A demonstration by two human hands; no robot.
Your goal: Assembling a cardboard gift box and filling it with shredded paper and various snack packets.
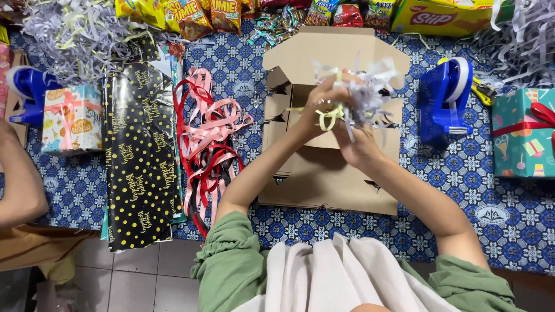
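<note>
Both hands, left hand [322, 106] and right hand [357, 141], closed on clump of shredded paper [361, 92], held directly above open cardboard box [324, 173] at cloth's middle; left hand nearer far edge.

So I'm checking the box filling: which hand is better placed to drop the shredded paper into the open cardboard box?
Probably the right hand. It cups the shredded paper from below, directly above the open cardboard box. The left hand only pinches the wad's side, so it seems less suited.

ribbons [209, 138] left of box [324, 173], tape dispenser [444, 98] right
</note>
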